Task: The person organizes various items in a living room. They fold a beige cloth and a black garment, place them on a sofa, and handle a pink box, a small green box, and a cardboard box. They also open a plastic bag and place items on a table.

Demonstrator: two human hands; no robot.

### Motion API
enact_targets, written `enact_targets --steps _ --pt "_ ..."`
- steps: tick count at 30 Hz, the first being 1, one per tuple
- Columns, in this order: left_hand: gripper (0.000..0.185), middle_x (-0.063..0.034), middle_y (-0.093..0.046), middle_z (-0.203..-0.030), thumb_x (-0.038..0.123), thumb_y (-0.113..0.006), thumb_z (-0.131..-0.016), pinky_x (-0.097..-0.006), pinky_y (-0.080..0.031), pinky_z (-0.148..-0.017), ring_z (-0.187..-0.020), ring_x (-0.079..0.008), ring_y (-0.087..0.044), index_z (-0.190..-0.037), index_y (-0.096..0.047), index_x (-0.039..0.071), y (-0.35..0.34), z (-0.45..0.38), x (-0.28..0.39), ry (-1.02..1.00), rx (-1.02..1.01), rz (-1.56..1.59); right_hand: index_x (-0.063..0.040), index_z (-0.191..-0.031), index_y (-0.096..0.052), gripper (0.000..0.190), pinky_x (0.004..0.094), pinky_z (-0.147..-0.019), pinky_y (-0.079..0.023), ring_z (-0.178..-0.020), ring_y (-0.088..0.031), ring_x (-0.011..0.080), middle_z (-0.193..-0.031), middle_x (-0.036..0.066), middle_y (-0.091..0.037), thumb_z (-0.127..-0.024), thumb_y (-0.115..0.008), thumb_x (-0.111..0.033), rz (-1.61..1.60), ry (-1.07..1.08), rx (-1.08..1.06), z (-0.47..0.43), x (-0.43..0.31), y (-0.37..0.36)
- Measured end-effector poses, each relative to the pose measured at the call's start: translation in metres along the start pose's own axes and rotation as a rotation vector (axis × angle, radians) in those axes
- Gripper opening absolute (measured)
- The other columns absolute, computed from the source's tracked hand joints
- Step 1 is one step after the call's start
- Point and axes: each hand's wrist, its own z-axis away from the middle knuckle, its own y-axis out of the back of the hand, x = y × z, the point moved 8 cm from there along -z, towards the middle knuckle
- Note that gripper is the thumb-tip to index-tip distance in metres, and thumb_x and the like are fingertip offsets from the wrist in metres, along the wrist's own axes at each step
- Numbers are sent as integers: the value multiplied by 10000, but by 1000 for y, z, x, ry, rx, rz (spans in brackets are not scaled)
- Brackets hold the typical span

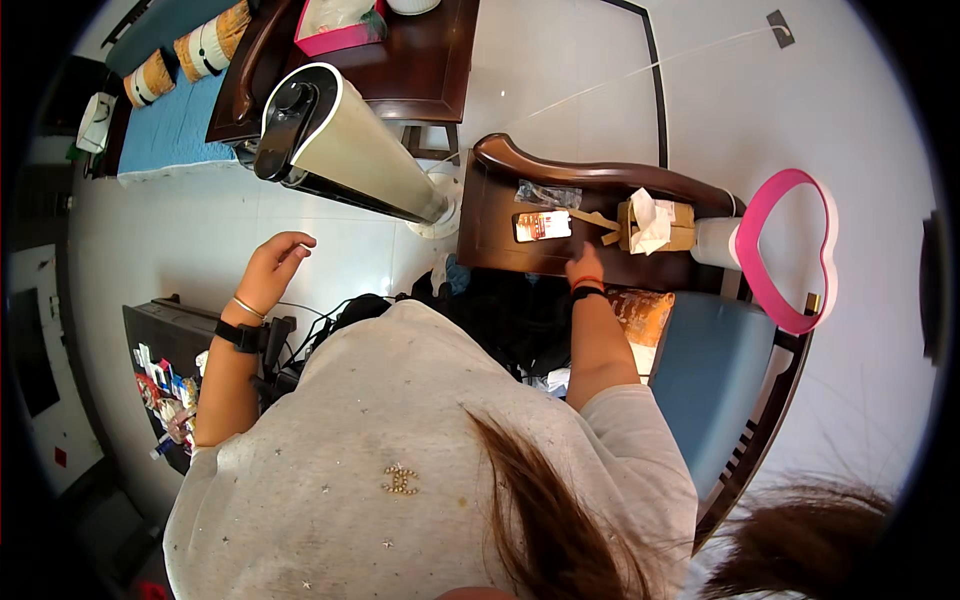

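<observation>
My left hand [271, 271], with a bangle and a dark band at its wrist, hangs in the air over the pale floor. Its fingers are loosely curled, the thumb slightly apart, and nothing is in it. My right hand [586, 267] reaches over the near edge of a dark wooden surface [487, 251]. Just beyond it lies a smartphone [542, 226] with a lit screen, apart from the hand. The right fingertips are too small and blurred to tell their shape. Around the phone are a clear plastic packet [547, 195], a brown strip [596, 218] and a tissue box [681, 225] with a white tissue [649, 225] sticking out.
A tall, rounded floor-standing appliance [379, 154] rises ahead. At the right are a pink heart-shaped rim [748, 251] and a blue-cushioned wooden seat [712, 367]. A cluttered dark cabinet [161, 322] stands left, with cables [319, 330] nearby. A thin cord [600, 88] crosses the far floor.
</observation>
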Motion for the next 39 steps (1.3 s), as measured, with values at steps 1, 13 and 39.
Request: enact_targets --steps 1,13,39 --pt "178 -72 -669 -1023 80 -534 -994 -293 -496 -869 -943 -160 -635 -1108 -636 -12 0 0 3 -1 -4 -26 -27 -1172 -571 411 468 -887 -514 -1000 -648 415 -1029 243 -683 -786 -623 -157 -132 -30 191 -2 3 21" --pt "175 -62 -675 -1008 87 -536 -995 -295 -495 -864 -928 -152 -628 -1098 -641 -8 -2 0 10 -44 -27 -5 31 -1462 -365 834 328 -883 -494 -1013 -627 224 -1185 180 -636 -771 -781 -178 -882 -435 81 -26 95 55" --pt "182 -54 -677 -1023 111 -549 -998 -282 -488 -862 -925 -143 -626 -1109 -642 0 27 25 -25 -96 5 50 -120 -1307 -583 414 376 -730 -509 -1004 -636 204 -1156 39 -654 -921 -638 -256 -1109 -638 35 142 102 -19"
